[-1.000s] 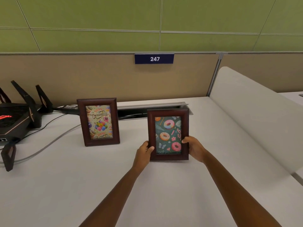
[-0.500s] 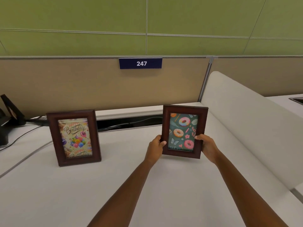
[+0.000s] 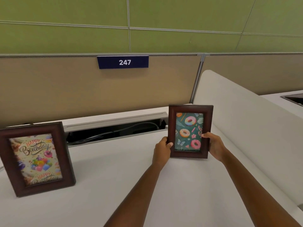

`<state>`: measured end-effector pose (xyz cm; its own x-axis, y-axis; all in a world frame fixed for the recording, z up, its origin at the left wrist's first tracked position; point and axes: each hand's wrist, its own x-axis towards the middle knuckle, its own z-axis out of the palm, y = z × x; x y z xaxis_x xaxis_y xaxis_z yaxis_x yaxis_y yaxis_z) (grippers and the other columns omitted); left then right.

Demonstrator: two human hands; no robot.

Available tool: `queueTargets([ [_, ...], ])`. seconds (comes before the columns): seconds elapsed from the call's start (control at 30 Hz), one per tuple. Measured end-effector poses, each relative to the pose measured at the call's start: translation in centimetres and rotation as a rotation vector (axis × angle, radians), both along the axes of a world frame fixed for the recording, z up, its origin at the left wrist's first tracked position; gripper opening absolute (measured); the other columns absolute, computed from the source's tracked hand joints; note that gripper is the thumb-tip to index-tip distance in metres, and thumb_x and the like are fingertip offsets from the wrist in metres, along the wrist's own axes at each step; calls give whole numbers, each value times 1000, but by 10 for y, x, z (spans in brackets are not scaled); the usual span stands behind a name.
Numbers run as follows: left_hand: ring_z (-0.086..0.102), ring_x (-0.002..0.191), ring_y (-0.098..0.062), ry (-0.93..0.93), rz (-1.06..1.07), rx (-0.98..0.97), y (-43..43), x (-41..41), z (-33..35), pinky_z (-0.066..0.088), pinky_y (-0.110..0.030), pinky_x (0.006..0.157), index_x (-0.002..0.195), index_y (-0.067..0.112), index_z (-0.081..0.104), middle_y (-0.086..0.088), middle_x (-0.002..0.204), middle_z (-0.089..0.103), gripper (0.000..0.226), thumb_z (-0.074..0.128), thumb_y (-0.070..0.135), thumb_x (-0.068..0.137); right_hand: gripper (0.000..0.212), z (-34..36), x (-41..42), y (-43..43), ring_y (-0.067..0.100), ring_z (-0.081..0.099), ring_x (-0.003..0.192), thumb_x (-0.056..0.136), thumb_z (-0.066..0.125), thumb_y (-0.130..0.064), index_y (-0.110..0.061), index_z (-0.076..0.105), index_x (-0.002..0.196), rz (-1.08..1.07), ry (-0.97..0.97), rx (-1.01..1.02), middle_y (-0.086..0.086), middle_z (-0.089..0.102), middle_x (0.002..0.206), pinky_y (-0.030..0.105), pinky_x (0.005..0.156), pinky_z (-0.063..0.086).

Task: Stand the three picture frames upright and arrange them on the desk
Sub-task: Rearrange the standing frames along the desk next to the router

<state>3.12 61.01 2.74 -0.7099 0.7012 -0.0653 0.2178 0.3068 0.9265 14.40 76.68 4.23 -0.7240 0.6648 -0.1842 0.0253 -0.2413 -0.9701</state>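
Two frames are in view, not three; the third is nowhere in this shot. You have the donut frame (image 3: 190, 131) in both hands: your left hand (image 3: 162, 150) pinches its left edge, thumb on the front, and your right hand (image 3: 214, 147) wraps its right edge, the fingers (image 3: 207, 136) closed over the moulding onto the glass. It is upright and facing you, at the right of the surface (image 3: 114, 185), close to the white divider (image 3: 246, 120) and just in front of the open cable tray (image 3: 114, 130). Whether its bottom edge touches down or hovers just above, I cannot tell. The birthday frame (image 3: 36, 159) already stands on its own, well apart to the left.

You look to be placing the second frame. Next, settle its base and prop, test that it stands alone, then let go gently, before finding the third.
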Motion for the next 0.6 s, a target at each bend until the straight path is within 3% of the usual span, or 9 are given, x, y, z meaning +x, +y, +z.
queueTargets([
  [0.37,56,116,-30,30,-25,-29,11,6,-1,50,-39,95,130,2,42,-16,130,56,37,38,18,97,18,-12,2,15,20,62,85,86,40,-11,-16,56,89,-38,-29,-4,5,64,93,22,59,59],
  [0.6,55,117,-30,-110,6,52,-4,16,-16,48,-36,98,126,0,42,-20,129,55,33,43,8,94,27,-31,13,10,19,65,88,85,52,-6,-7,52,112,-18,-141,107,11,64,108,34,79,53],
])
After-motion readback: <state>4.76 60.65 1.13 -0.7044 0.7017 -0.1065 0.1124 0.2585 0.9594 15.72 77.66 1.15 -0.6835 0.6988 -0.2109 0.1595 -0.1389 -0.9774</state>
